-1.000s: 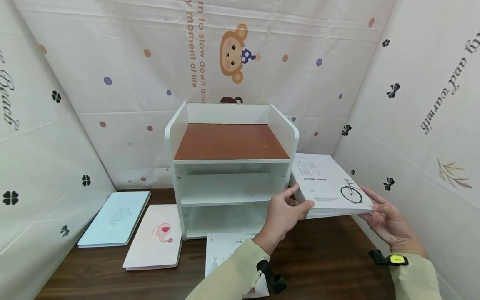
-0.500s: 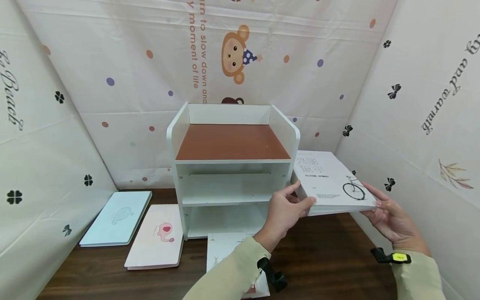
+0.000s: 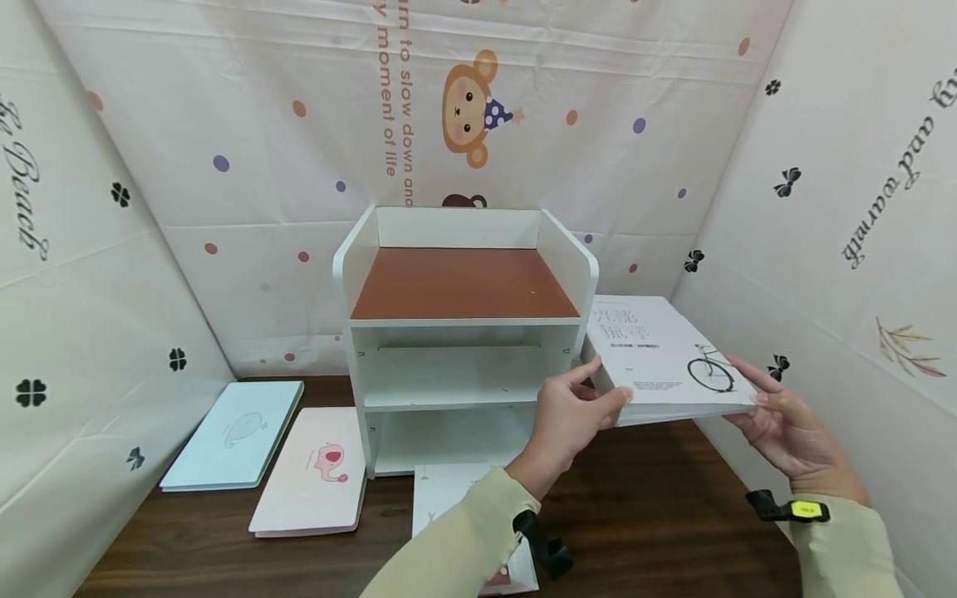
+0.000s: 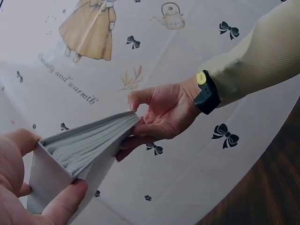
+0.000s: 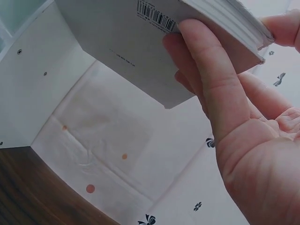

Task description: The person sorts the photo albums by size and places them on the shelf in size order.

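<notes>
Off the table, to the right of the white shelf, I hold a thick white book with a bicycle drawn on its cover. My left hand pinches its near left corner at the spine, thumb on top. With my right hand I grip the near right corner. In the right wrist view, fingers press under the back cover beside a barcode, with the thumb on the opposite side. The book's page edges face the left wrist camera.
The small white shelf with a brown top stands at the table's middle. Left of it lie a light blue notebook and a white one with a pink elephant. Another white booklet lies in front, partly behind my left sleeve. Printed cloth surrounds the table.
Both hands have shifted the book slightly up and to the right, keeping their grips. The head view has drifted a little. Shelf and notebooks stay put.
</notes>
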### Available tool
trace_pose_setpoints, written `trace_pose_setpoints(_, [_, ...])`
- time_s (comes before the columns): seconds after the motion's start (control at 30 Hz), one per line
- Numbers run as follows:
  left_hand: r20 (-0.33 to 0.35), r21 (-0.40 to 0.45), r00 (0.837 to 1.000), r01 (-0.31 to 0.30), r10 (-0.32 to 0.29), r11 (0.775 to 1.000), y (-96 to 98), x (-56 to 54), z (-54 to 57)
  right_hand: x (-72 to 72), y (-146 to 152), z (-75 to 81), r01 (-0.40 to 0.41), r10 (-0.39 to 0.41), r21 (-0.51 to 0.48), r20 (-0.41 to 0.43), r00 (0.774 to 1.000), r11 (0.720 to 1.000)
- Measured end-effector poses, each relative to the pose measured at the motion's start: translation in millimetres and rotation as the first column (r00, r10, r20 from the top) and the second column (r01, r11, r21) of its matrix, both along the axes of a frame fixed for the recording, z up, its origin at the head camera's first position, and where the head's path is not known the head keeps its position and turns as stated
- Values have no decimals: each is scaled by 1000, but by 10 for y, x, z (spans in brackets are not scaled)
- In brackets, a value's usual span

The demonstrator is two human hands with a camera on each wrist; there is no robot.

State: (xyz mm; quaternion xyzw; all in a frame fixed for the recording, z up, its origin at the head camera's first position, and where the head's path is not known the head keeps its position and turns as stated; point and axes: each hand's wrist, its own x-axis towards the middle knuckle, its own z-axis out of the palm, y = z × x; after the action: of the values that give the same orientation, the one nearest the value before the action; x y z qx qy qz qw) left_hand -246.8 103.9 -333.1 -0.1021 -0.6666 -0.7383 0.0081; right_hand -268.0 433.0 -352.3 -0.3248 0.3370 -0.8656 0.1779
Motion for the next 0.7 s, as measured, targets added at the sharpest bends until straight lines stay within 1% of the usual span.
trace_pose_setpoints(0.17, [1, 9, 1000, 0, 0, 1000, 0, -6, 41, -10, -5, 23, 5, -5, -13, 6, 1000, 1000])
trace_pose_setpoints(0.43, [-4, 7, 1000, -6, 6, 1000, -4, -25, 73, 7, -39, 64, -19, 19, -38, 8, 1000, 999])
trace_pose_setpoints(0.53, [-4, 6, 1000, -4, 4, 1000, -2, -24, 73, 17, -43, 78, -5, 5, -27, 6, 1000, 1000])
trace_pose_setpoints(0.7, [-29, 13, 1000, 1, 0, 1000, -1, -23, 102, 12, -40, 109, 17, -17, -26, 0, 1000, 1000])
